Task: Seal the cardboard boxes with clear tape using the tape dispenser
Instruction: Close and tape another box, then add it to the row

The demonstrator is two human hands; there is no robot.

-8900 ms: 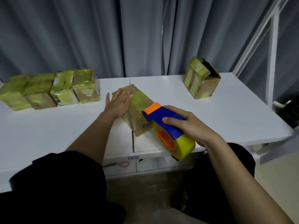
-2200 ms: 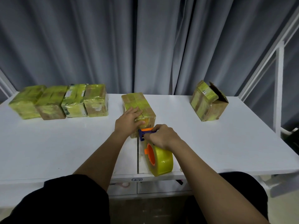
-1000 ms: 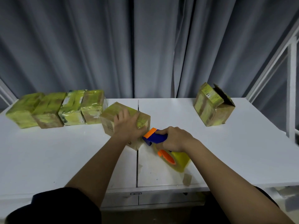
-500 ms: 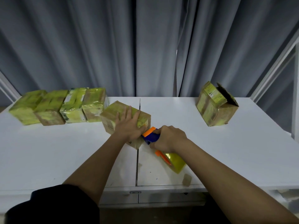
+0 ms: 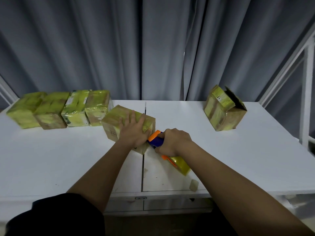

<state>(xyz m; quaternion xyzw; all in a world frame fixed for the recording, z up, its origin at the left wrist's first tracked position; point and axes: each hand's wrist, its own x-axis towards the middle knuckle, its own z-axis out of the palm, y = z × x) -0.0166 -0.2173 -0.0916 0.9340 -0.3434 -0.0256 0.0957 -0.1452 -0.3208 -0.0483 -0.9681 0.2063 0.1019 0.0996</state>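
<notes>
So from the head view, the person is leaning over a white table [image 5: 51, 159] with a cardboard box [image 5: 119, 123] sitting near the middle, turned at an angle and already shiny with yellowish tape. Their left hand [image 5: 134, 132] lies flat on top of it, fingers spread and straight, just pressing it down. The right hand [image 5: 172, 142] is curled tight around the blue handle of the tape dispenser [image 5: 158, 140], whose orange front end is right up against the box's near right corner, touching or as good as. The yellow tape roll [image 5: 180, 165] pokes out below the wrist, tilted and close to the tabletop. Off to the left at the back there's a row of four taped boxes [image 5: 59, 109] packed side by side, the nearest one just beside the box being worked on. Far right of the table sits another box [image 5: 223, 110], well apart, tipped at an angle with a flap standing open. A little scrap of tape [image 5: 194, 184] is lying near the front edge. Grey curtains [image 5: 102, 48] hang behind everything, and a white frame [image 5: 308, 82] runs up the right side.
</notes>
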